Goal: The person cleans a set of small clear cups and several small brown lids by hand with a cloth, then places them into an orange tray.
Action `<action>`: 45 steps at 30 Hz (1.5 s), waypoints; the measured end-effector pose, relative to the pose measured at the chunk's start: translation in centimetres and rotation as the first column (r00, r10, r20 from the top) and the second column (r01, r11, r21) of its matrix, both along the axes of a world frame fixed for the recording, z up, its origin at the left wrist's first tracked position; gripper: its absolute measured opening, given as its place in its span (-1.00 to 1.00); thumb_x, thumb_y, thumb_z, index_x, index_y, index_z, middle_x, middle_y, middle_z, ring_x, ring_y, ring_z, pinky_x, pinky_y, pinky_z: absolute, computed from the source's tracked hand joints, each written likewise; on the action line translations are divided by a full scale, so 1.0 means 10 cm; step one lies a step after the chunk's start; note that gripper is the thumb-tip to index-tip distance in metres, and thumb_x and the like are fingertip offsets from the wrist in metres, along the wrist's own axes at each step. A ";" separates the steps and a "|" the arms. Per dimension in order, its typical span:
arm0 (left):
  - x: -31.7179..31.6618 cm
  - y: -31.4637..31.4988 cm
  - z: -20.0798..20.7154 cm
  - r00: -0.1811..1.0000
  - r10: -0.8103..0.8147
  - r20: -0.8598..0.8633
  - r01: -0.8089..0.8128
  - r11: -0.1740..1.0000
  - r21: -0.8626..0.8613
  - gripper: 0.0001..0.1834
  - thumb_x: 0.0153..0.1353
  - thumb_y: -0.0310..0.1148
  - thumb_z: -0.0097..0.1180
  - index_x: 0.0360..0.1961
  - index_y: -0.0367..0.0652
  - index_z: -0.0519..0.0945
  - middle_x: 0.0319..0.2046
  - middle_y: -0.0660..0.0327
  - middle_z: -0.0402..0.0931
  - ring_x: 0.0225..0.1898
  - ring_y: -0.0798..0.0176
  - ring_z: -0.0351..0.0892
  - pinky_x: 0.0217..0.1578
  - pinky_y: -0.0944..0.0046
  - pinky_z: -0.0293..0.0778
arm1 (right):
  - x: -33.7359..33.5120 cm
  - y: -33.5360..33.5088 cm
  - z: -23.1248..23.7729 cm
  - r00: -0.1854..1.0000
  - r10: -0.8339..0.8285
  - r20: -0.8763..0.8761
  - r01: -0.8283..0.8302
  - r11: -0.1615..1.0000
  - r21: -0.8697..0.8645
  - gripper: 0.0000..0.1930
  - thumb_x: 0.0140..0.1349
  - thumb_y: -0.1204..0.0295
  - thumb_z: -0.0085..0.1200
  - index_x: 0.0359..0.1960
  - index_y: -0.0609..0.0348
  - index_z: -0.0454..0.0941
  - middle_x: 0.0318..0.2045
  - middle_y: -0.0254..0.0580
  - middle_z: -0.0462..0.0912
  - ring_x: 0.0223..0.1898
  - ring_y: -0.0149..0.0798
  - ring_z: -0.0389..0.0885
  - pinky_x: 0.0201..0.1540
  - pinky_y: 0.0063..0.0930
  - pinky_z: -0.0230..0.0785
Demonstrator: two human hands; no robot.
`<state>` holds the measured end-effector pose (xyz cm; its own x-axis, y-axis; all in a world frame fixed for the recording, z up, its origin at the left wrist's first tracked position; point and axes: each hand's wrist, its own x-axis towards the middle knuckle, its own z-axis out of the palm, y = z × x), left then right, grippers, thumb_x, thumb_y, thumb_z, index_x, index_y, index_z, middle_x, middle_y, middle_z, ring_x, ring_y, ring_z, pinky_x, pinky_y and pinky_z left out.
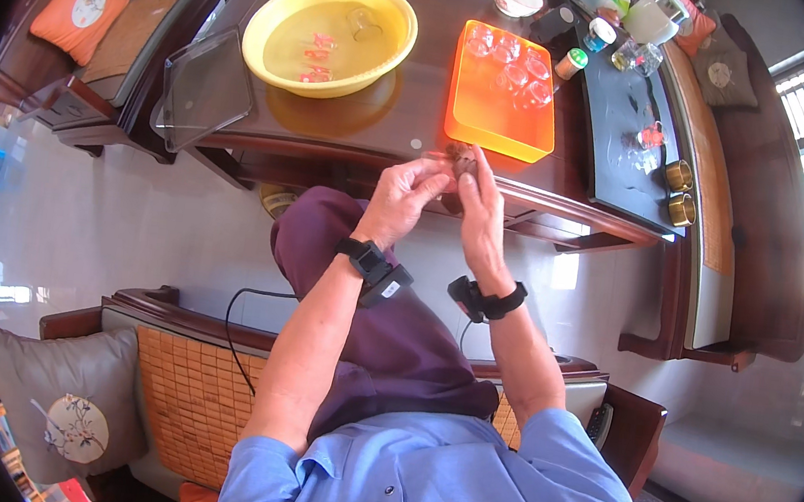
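The fingers of the left hand point(400, 196) and right hand point(482, 216) close together on a small brown thing point(464, 164), its long axis unclear, at the table's point(418, 114) near edge, just off the tray's point(499, 135) near-left corner; bare tabletop separates tray and basin point(326, 91).

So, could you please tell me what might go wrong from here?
The small brown item between the left hand and right hand is by the table's front edge, so it could drop to the floor if the grip loosens.
The orange tray sits near that edge too; a knock might jostle the clear glasses grouped toward its far end.
Bumping the yellow basin could perhaps spill its liquid.
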<state>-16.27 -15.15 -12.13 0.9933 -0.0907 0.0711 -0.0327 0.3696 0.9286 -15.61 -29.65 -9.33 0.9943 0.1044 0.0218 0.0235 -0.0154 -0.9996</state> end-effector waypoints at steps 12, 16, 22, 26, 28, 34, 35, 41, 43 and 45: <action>-0.06 0.03 0.18 0.950 -0.089 -0.298 -0.008 0.951 -0.310 -0.36 0.55 0.20 -0.23 0.13 -0.16 0.56 -0.06 0.25 0.63 -0.01 0.34 0.58 0.05 0.26 0.48 | -0.02 0.02 0.17 0.658 0.391 0.643 0.242 0.699 -0.673 -0.53 0.03 0.55 0.29 0.07 0.00 0.70 0.15 -0.18 0.59 0.17 0.01 0.51 0.15 -0.16 0.46; -0.02 0.07 0.03 0.978 -0.156 -0.141 0.109 0.949 -0.296 -0.33 0.54 0.23 -0.26 0.04 -0.16 0.62 -0.15 0.27 0.64 -0.08 0.36 0.59 0.03 0.26 0.48 | 0.07 0.09 0.20 0.831 0.213 0.514 0.133 0.821 -0.555 -0.66 0.14 0.44 0.27 -0.01 0.08 0.70 -0.12 -0.09 0.69 -0.13 0.06 0.64 -0.04 -0.22 0.54; -0.11 0.04 0.25 0.997 -0.069 -0.040 0.070 0.997 0.023 -0.81 0.41 -0.39 0.21 -0.10 -0.30 0.69 -0.32 0.22 0.73 -0.29 0.40 0.68 -0.24 0.37 0.57 | 0.19 -0.07 0.36 0.899 0.183 -0.397 -0.116 0.976 0.185 -0.49 0.54 0.01 -0.14 0.06 0.21 0.63 -0.38 -0.21 0.64 -0.53 -0.34 0.60 -0.50 -0.49 0.48; -0.09 0.03 0.22 0.995 -0.095 0.019 0.093 0.993 0.077 -0.78 0.43 -0.39 0.18 -0.05 -0.31 0.69 -0.24 0.21 0.73 -0.17 0.38 0.69 -0.06 0.32 0.59 | 0.10 -0.24 0.37 0.858 0.263 -0.442 -0.119 0.938 0.326 -0.55 0.54 0.11 -0.13 0.10 0.24 0.59 -0.32 -0.23 0.67 -0.53 -0.40 0.54 -0.51 -0.51 0.43; -0.07 0.03 0.23 0.992 -0.124 0.027 0.119 0.985 0.126 -0.77 0.43 -0.40 0.18 -0.02 -0.32 0.68 -0.18 0.19 0.73 -0.11 0.36 0.70 0.00 0.28 0.60 | 0.10 -0.23 0.36 0.937 0.180 -0.300 -0.111 0.966 0.233 -0.60 0.53 0.18 -0.12 0.07 0.23 0.60 -0.31 -0.23 0.67 -0.48 -0.42 0.55 -0.47 -0.53 0.45; -0.03 0.03 0.18 0.987 -0.156 -0.024 0.156 0.987 -0.025 -0.72 0.43 -0.44 0.16 0.10 -0.34 0.64 -0.02 0.17 0.69 0.01 0.33 0.67 0.11 0.30 0.55 | 0.17 -0.21 -0.01 0.978 0.088 0.191 -0.064 0.989 -0.131 -0.67 0.51 0.36 -0.06 0.14 0.31 0.55 -0.09 -0.31 0.66 -0.15 -0.41 0.56 -0.06 -0.53 0.44; -0.03 0.03 0.18 0.992 -0.123 -0.002 0.122 0.992 -0.039 -0.72 0.43 -0.45 0.16 0.10 -0.34 0.64 -0.04 0.18 0.70 -0.01 0.35 0.67 0.09 0.32 0.55 | 0.13 -0.13 0.03 0.989 0.044 0.144 -0.039 0.998 -0.040 -0.64 0.51 0.36 -0.06 0.21 0.31 0.50 -0.06 -0.31 0.65 -0.14 -0.41 0.56 -0.05 -0.52 0.44; -0.02 0.05 0.14 0.991 0.132 0.004 -0.132 0.990 -0.041 -0.71 0.44 -0.45 0.15 0.11 -0.34 0.64 0.02 0.17 0.69 0.04 0.37 0.64 0.17 0.34 0.49 | -0.17 0.15 0.03 0.989 0.011 0.149 -0.014 1.000 0.016 -0.47 0.53 0.37 -0.10 0.46 0.33 0.24 0.22 -0.12 0.55 0.24 -0.27 0.48 0.30 -0.43 0.28; 0.00 0.08 0.11 0.987 0.157 -0.024 -0.159 0.982 -0.105 -0.70 0.44 -0.44 0.16 0.12 -0.34 0.64 0.04 0.16 0.68 0.05 0.38 0.64 0.19 0.34 0.47 | -0.25 0.16 -0.05 0.997 -0.009 0.082 0.015 0.998 -0.067 -0.49 0.51 0.42 -0.12 0.45 0.32 0.25 0.25 -0.07 0.52 0.30 -0.24 0.43 0.36 -0.40 0.22; -0.01 0.10 0.12 0.997 0.074 -0.025 -0.077 0.987 -0.144 -0.69 0.43 -0.44 0.16 0.13 -0.33 0.63 0.06 0.16 0.68 0.06 0.37 0.64 0.21 0.33 0.46 | -0.23 0.13 0.10 0.995 0.044 0.091 -0.042 0.999 -0.028 -0.53 0.51 0.41 -0.13 0.40 0.31 0.31 0.22 -0.10 0.55 0.25 -0.26 0.47 0.33 -0.39 0.26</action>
<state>-16.38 -14.19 -10.97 0.9983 -0.0057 0.0582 -0.0477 0.4971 0.8664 -17.88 -28.33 -8.34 0.9828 0.1486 0.1094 0.1162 -0.0381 -0.9925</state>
